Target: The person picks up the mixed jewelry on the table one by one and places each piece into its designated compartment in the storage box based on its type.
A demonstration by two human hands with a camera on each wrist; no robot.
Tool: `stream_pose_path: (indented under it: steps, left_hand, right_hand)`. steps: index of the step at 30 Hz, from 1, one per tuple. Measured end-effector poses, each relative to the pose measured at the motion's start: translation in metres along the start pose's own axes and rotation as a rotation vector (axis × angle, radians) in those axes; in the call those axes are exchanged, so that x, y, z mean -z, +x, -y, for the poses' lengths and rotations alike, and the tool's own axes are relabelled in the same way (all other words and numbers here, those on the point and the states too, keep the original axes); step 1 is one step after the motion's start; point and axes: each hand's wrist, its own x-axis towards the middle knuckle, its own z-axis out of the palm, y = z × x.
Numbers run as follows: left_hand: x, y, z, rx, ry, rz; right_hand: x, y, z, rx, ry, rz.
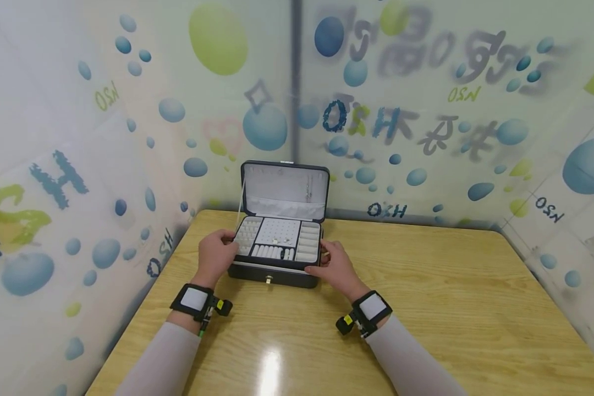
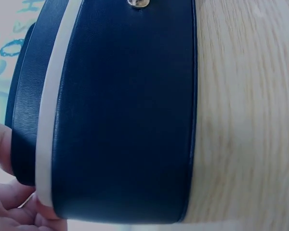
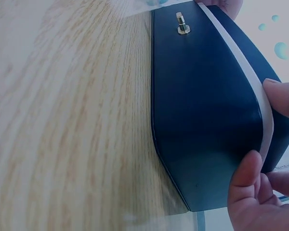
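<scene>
A dark blue jewelry box [image 1: 249,273] sits on the table with its lid [image 1: 277,187] raised. On top of the base is a tray [image 1: 269,260] with pale lined compartments, small pieces in its middle section. A white band [image 3: 253,79] shows between base and tray in both wrist views. At the tray's left end, my left hand [image 1: 216,258] grips it between thumb and fingers. My right hand [image 1: 340,268] pinches the opposite end, its thumb on the front corner. A gold-coloured clasp post [image 3: 182,25] stands out from the base's front. Most left fingers are cut off in the left wrist view.
The wooden table [image 1: 425,291] extends to the right and toward me. A patterned curtain wall [image 1: 401,110] rises behind the box, and another patterned wall [image 1: 104,220] borders the left. A necklace [image 1: 309,190] hangs inside the lid; a thin strap [image 1: 240,203] runs along its left side.
</scene>
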Motion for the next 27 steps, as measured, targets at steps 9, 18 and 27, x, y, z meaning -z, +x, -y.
stream_pose_path:
  steps: [9, 18, 27]
  left_hand:
    - [0.003, -0.004, -0.007, -0.018, 0.055, 0.019]
    - [0.0, -0.005, -0.008, -0.013, 0.056, 0.0]
    - [-0.003, -0.008, -0.013, -0.02, 0.109, 0.007]
  right_hand:
    - [0.0, 0.0, 0.003, -0.032, -0.013, 0.009]
    - [-0.001, -0.003, 0.008, -0.061, 0.054, -0.005]
    - [-0.004, -0.003, 0.008, -0.066, 0.011, -0.027]
